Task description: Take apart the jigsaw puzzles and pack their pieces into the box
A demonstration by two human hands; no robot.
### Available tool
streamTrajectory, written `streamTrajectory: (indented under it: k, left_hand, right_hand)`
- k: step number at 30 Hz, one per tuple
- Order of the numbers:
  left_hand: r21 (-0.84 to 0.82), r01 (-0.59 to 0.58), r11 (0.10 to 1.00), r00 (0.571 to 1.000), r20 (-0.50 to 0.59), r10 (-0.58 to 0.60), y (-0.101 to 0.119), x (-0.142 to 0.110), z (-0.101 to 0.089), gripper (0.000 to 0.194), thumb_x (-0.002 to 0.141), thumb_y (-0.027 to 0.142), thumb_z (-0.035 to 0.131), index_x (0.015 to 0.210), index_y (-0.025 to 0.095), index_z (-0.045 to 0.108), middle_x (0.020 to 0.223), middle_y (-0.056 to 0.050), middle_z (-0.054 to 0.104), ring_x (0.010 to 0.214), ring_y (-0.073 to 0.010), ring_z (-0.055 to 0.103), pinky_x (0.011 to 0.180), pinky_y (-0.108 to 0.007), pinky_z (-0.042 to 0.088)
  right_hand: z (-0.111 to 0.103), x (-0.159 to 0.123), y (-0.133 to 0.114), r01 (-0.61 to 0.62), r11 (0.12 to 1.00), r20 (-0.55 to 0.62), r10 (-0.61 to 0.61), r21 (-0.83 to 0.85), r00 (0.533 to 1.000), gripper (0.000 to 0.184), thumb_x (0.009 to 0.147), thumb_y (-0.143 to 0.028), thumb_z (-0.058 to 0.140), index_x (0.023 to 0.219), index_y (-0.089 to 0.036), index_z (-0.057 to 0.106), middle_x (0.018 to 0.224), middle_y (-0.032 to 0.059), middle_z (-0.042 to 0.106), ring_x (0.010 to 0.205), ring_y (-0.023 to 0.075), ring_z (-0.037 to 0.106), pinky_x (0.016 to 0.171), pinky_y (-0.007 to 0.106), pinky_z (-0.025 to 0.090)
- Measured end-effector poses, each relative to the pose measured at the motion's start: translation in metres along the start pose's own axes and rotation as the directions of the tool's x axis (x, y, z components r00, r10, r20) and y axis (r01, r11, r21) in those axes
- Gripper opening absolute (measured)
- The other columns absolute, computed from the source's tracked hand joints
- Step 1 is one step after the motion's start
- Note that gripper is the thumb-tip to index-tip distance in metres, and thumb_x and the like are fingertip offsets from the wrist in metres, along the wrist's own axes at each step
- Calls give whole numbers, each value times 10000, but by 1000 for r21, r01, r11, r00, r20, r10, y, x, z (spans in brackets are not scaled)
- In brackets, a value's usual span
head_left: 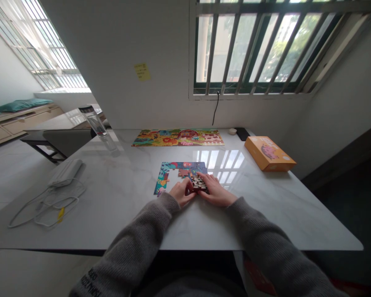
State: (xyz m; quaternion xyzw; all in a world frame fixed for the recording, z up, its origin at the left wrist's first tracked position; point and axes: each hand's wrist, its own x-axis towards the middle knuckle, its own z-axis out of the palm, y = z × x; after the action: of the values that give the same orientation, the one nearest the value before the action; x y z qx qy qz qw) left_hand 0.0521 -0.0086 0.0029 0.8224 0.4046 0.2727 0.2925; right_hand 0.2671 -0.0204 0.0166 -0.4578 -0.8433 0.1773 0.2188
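My left hand (182, 193) is closed with its thumb and fingers against the left side of a stack of jigsaw puzzle pieces (199, 182). On the other side, my right hand (216, 191) presses along the stack, thumb at its near end. The pieces stand packed together, their knobbed edges showing. Just beyond and to the left lies a partly joined jigsaw puzzle (164, 173), blue and colourful along its left and far edges. A loose-looking reddish-brown puzzle piece (184, 172) is inside that border. My right hand hides part of the puzzle's right side.
Two joined picture boards (177, 138) lie by the wall. An orange box (268, 154), a black phone (243, 133) and a small white object (232, 131) are at back right. On the left are a bottle (94, 121), a white device (66, 172) and its looped cable (58, 200).
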Motion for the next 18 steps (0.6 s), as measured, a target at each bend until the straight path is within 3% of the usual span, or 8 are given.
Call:
streamTrajectory:
  k: [3,5,8,13,18]
  left_hand:
    - [127,-136,983,990,-14,139,-9,3,-14,88,820,248,600,848,194,536,677,28,581,593,-136,534,714,-305,452]
    - [263,-150,953,980,-89,179,-20,8,-28,21,824,199,563,843,189,563,778,-21,628,731,-177,584,783,-332,465]
    - [467,-163,869,973,-70,220,-39,22,-47,204,812,162,560,1009,178,611,1035,-92,659,1028,-258,586,922,-403,464]
    - [558,-258,789,966,123,228,-58,50,-58,486,732,119,605,1214,182,593,1290,-112,610,1184,-274,556,1030,-416,449]
    - [624,-343,702,938,269,220,-60,68,-53,330,825,145,578,1146,193,636,1222,-96,667,1113,-244,614,988,-372,477]
  right_hand:
    - [-1,1,1,22,999,-6,-22,35,1000,689,852,-285,604,1478,-216,322,1310,147,526,1169,326,493,1035,526,377]
    - [-3,1,2,35,998,-8,-34,55,999,675,845,-283,614,1458,-204,346,1307,145,536,1166,319,498,1031,509,386]
    - [-4,2,3,44,996,-19,-42,74,999,672,829,-278,632,1442,-208,366,1308,136,543,1171,316,499,1029,500,392]
    - [-4,2,4,52,995,-27,-49,85,998,674,816,-279,649,1433,-219,383,1312,132,550,1182,318,504,1019,488,402]
    - [-6,1,3,46,995,-29,-43,83,999,672,820,-297,652,1434,-226,387,1299,129,558,1170,316,514,1014,478,410]
